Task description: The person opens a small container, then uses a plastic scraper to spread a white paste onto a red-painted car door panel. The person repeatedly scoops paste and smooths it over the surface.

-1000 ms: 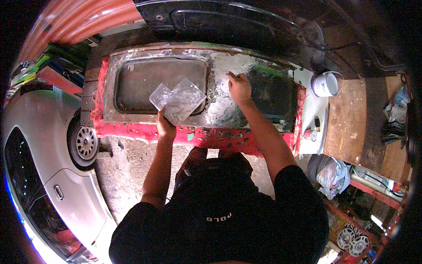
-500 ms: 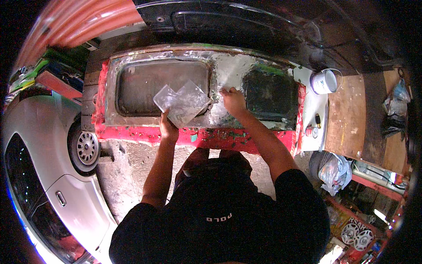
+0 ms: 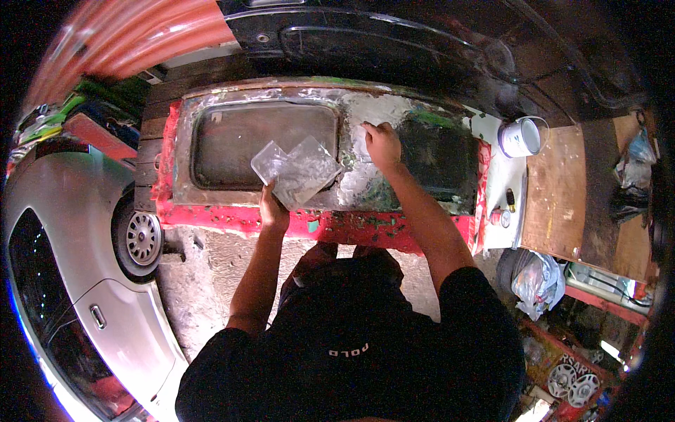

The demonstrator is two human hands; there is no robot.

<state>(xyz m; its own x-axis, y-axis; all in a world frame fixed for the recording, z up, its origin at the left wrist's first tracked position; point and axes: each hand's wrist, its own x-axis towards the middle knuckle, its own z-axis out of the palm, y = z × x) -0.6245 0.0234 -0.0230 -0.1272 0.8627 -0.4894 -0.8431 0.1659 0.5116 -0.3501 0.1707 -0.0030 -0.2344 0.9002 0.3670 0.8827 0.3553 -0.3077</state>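
Observation:
A worn vehicle panel point(image 3: 184, 162) with a recessed window opening on its left lies across a red cloth point(image 3: 295, 219). Rough pale grey, filler-like patches point(image 3: 358, 105) cover its middle. My left hand point(image 3: 273, 209) is closed on a clear plastic container point(image 3: 299, 172), square-cornered and smeared whitish inside, tilted above the opening's lower right corner. Over the pale patches is my right hand point(image 3: 384, 148), its fingers pinched together. Whatever those fingers hold, if anything, is too small to make out, and I cannot tell whether they touch the panel.
A white bucket point(image 3: 520, 137) with a wire handle stands right of the panel, near a small dark bottle point(image 3: 510, 200) and a round tin point(image 3: 500, 218). A silver car point(image 3: 91, 232) is at left. Behind the panel rises a dark vehicle body point(image 3: 394, 42).
My right hand has moved farther away from me over the pale patches, its fingers still pinched. The left hand keeps the clear container in nearly the same place. The whole view has shifted slightly.

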